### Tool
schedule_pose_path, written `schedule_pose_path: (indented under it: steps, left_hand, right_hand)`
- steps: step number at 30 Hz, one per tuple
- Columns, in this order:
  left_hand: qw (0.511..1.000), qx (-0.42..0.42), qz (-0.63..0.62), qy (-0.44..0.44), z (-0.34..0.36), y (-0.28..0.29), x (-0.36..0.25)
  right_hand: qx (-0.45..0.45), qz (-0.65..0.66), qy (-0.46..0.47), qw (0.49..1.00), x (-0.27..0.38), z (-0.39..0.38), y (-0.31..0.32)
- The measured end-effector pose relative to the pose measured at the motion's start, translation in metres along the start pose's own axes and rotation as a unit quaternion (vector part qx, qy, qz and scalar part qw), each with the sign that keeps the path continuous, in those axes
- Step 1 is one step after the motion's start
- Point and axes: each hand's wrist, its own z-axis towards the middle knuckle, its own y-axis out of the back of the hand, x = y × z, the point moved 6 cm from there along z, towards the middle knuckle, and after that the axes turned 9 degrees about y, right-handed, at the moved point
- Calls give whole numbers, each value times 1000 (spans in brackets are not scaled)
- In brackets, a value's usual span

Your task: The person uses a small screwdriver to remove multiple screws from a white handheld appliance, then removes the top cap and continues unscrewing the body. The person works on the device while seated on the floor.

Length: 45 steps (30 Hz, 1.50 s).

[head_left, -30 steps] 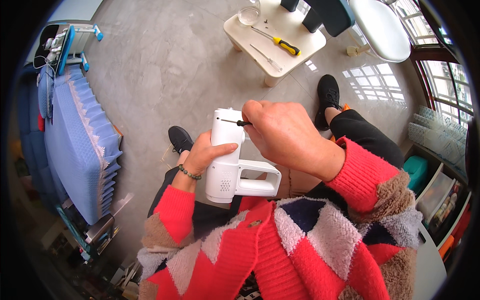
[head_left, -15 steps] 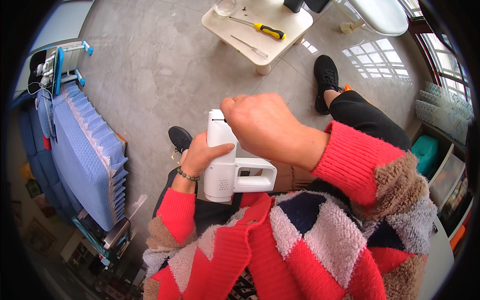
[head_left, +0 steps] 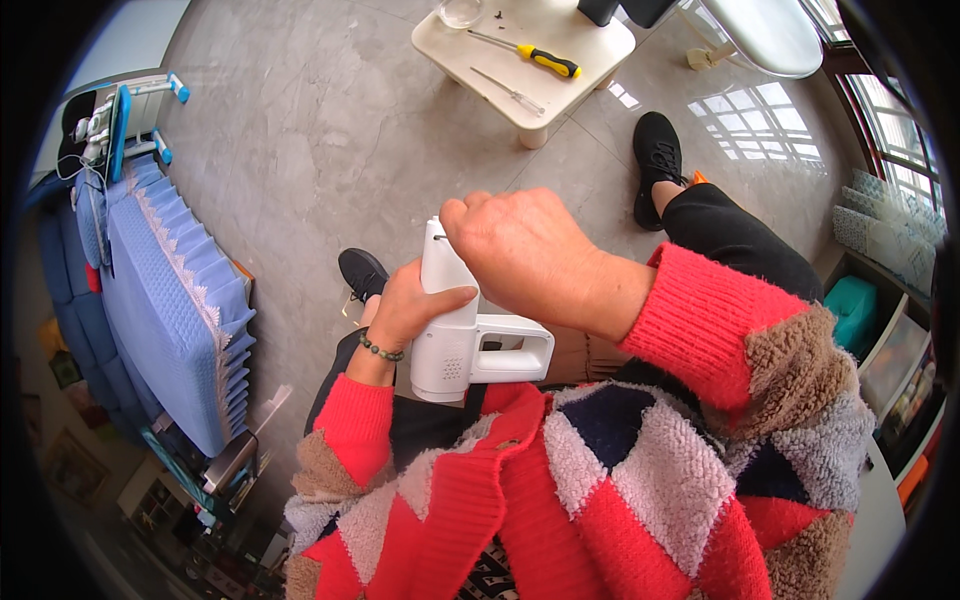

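Note:
My left hand [head_left: 407, 308] is wrapped round a white handheld appliance [head_left: 449, 345], its thumb lying across the front of the body. The appliance stands nearly upright over my lap. Its loop handle [head_left: 540, 352] points right, and a patch of small vent holes shows on the lower body. Closed at the appliance's upper end, my right hand [head_left: 520, 245] has its knuckles up. Whatever its fingers hold is hidden beneath it. A small dark slot or rod shows at the top edge beside that hand.
Ahead, a low cream table [head_left: 450, 45] carries a yellow-and-black screwdriver [head_left: 548, 61], a thin clear-handled screwdriver [head_left: 520, 100], a clear round dish [head_left: 460, 12] and small dark bits. A blue-covered bed or couch [head_left: 165, 310] is at the left. Shelves with a teal container [head_left: 852, 308] stand right.
The view has shifted slightly, so the table sits a little further right and lower. Both hands keep nearly the same hold on the appliance.

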Motion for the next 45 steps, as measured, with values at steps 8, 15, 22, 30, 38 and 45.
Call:
schedule_pose_path:
  steps: [8, 15, 22, 30, 38, 45]
  left_hand:
    - [1000, -8, 23, 7, 0, 1, 0]
    - [1000, 2, 3, -1, 0, 1, 0]
    - [999, -14, 36, -5, -1, 3, 0]
    - [997, -34, 68, -15, 1, 3, 0]
    - [984, -92, 153, -13, 2, 5, 1]
    - [992, -88, 84, -27, -1, 6, -1]
  right_hand:
    - [7, 9, 3, 1000, 2, -1, -1]
    - [-20, -19, 9, 1000, 5, 0, -6]
    - [-17, -16, 24, 999, 8, -2, -11]
    - [-19, -18, 42, 999, 8, 0, -14]
    - [-12, -89, 34, 995, 8, -2, -23]
    - [67, -199, 82, 974, 11, 0, -41]
